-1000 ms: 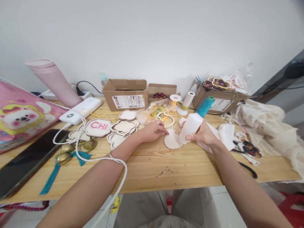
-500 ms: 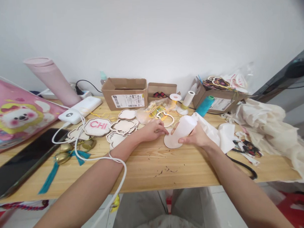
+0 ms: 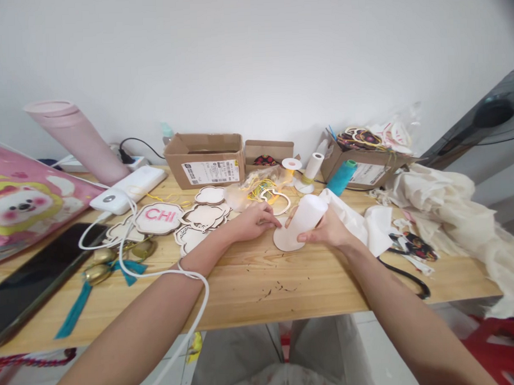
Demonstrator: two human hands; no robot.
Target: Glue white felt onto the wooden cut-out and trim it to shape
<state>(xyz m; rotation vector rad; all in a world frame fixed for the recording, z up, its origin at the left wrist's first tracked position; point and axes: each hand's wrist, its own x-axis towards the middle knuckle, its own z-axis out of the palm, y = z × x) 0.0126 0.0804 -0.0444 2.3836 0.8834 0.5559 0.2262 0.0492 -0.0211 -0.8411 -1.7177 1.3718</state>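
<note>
My right hand is wrapped round a white spool, a smooth cylinder with a wide, pale round disc at its lower end. It leans with its top to the right, low over the table. My left hand is beside it, fingers curled and fingertips together at the disc's edge; I cannot make out what is between them. White cloth lies just behind my right hand. Beyond my left hand are a pale cut-out ring and tangled yellow thread.
Cloud-shaped plaques lie left of my left arm, and a white cable crosses that forearm. A phone and power bank sit farther left. Cardboard boxes and a teal thread cone stand behind; cream fabric is heaped right.
The view has shifted slightly, so the table things appear a little farther left. Both hands keep nearly the same pose, with the white spool still in my right hand.
</note>
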